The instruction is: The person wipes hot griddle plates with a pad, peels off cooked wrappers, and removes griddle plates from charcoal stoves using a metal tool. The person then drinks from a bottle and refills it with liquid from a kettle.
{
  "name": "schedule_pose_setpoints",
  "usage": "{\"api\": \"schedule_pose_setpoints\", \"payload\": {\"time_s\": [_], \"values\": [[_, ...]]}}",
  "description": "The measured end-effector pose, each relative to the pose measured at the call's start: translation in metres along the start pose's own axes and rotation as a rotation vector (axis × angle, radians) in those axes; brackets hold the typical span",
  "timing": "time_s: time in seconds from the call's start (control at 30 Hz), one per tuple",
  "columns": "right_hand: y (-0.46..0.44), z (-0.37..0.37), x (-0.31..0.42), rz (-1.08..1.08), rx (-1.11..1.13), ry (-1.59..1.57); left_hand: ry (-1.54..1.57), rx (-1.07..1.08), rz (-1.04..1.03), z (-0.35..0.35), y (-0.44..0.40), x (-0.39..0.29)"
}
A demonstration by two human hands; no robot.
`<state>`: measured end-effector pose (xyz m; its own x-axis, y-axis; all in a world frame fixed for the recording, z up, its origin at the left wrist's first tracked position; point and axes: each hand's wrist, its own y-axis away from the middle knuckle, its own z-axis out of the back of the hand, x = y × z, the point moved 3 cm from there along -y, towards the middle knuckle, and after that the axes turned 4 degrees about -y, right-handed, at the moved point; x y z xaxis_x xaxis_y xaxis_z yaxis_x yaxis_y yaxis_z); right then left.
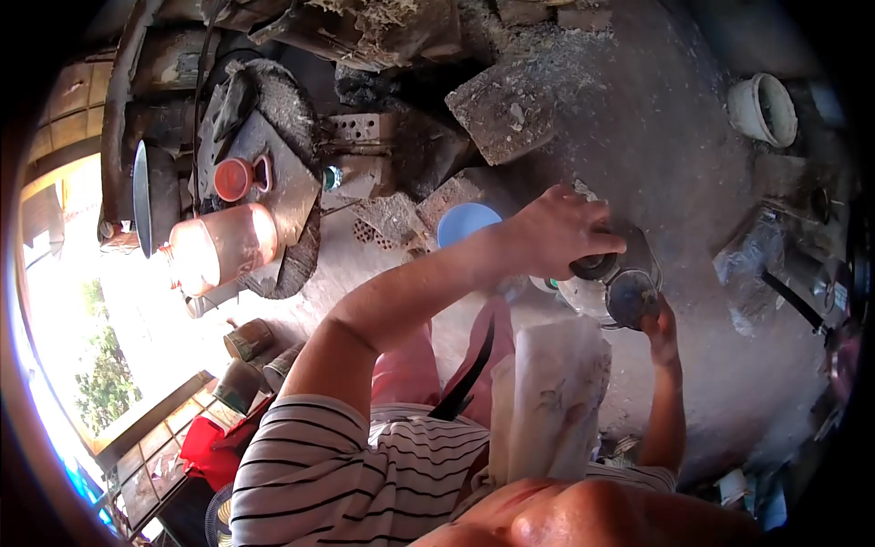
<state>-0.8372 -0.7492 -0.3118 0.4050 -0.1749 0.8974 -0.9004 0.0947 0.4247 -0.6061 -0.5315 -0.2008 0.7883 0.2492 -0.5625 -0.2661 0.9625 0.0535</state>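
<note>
My left hand (570,232) reaches across from the left, its fingers curled round a small dark round object (594,265). To the right of it and slightly lower, my right hand (663,330) grips the rim of a dark round cup (631,299). The two objects are close together, over a pale, partly hidden container (579,296). What is inside the cup cannot be made out. A light blue bowl (467,224) lies behind my left forearm. A whitish cloth (556,392) hangs in front of my striped shirt.
At the left, a large clear jar (239,244) and a red lid (234,179) rest on a board. Bricks (360,128) and a dusty block (506,109) lie at the top. A white bucket (762,109) stands upper right, above a plastic bag (752,264). Cans (248,339) stand lower left.
</note>
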Motion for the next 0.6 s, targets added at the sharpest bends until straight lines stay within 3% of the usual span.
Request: {"api": "schedule_pose_setpoints", "payload": {"time_s": [0.07,0.17,0.27,0.43,0.6], "values": [[0.01,-0.015,0.01,-0.025,0.001,-0.06,0.073,-0.011,-0.012,0.0,0.01,0.001],[0.013,-0.049,0.04,-0.103,-0.083,-0.084,-0.084,-0.092,0.06,0.007,0.028,-0.002],[0.021,-0.05,0.036,-0.131,-0.135,0.049,0.106,-0.128,0.229,0.022,0.052,-0.001],[0.023,-0.07,0.046,-0.125,-0.136,0.129,0.204,-0.304,0.233,0.01,0.063,0.0],[0.02,-0.071,0.051,-0.108,-0.129,0.202,0.32,-0.27,0.28,-0.008,0.063,0.008]]}}
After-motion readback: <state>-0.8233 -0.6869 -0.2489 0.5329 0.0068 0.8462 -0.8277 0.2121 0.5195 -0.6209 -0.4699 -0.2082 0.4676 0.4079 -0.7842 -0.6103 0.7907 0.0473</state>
